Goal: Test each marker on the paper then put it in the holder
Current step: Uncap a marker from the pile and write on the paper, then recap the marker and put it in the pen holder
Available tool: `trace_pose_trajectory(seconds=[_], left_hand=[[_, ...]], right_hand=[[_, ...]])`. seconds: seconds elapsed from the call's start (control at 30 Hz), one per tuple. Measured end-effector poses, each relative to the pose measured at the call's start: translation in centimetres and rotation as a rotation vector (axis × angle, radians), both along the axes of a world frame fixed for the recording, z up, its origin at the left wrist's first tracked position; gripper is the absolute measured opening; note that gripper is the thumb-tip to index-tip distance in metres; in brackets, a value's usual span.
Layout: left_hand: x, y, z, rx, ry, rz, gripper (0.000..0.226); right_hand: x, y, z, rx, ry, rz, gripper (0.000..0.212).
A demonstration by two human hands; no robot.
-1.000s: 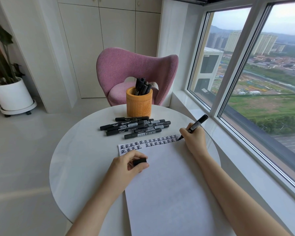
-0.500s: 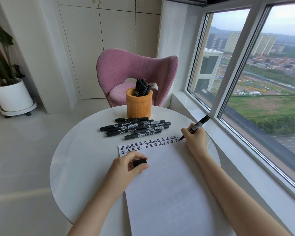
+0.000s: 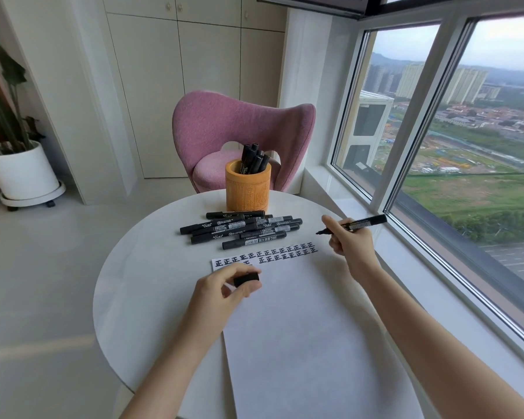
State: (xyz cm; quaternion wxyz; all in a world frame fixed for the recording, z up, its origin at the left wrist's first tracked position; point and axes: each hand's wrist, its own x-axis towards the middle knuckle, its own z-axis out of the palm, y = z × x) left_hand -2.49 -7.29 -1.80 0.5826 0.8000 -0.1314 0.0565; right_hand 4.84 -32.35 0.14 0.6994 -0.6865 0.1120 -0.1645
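Right hand [image 3: 350, 241] grips uncapped black marker [image 3: 363, 222], tip just beyond far right corner of white paper sheet [image 3: 300, 328]. Left hand [image 3: 224, 290] pinches black cap [image 3: 246, 279] at sheet's left edge.

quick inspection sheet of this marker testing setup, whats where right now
surface: round white table, glossy top
job's things: paper with rows of black marks along its far edge; uncapped marker, tip off the paper; cap; several loose markers lying between paper and holder; standing markers in the holder
clutter: nothing seen
grippers: left hand pinches the cap over the paper; right hand grips the uncapped marker
cables: nothing seen
surroundings: pink chair behind the table, potted plant on the left, window on the right
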Motion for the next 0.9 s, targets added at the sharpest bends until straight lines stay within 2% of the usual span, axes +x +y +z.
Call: trace_pose_trajectory(seconds=[0.17, 0.27, 0.43, 0.67, 0.9], left_hand=[[0.1, 0.1, 0.4, -0.119, 0.033, 0.028, 0.017], [0.1, 0.2, 0.5, -0.136, 0.058, 0.038, 0.018], [0.1, 0.2, 1.1, -0.154, 0.058, 0.053, 0.016], [-0.3, 0.3, 1.8, -0.163, 0.06, 0.051, 0.017], [-1.2, -0.6, 2.2, -0.165, 0.049, 0.046, 0.016]], right_hand=[[-1.9, 2.4, 1.5, 0.074, -0.01, 0.13, 0.031], [-3.2, 4.6, 1.9, 0.081, 0.006, 0.188, 0.023], [-5.0, 7.3, 1.8, 0.101, -0.029, 0.284, 0.042], [-6.6, 9.4, 1.9, 0.114, -0.046, 0.257, 0.041], [-7.4, 10.9, 1.6, 0.041, -0.068, 0.285, 0.037]])
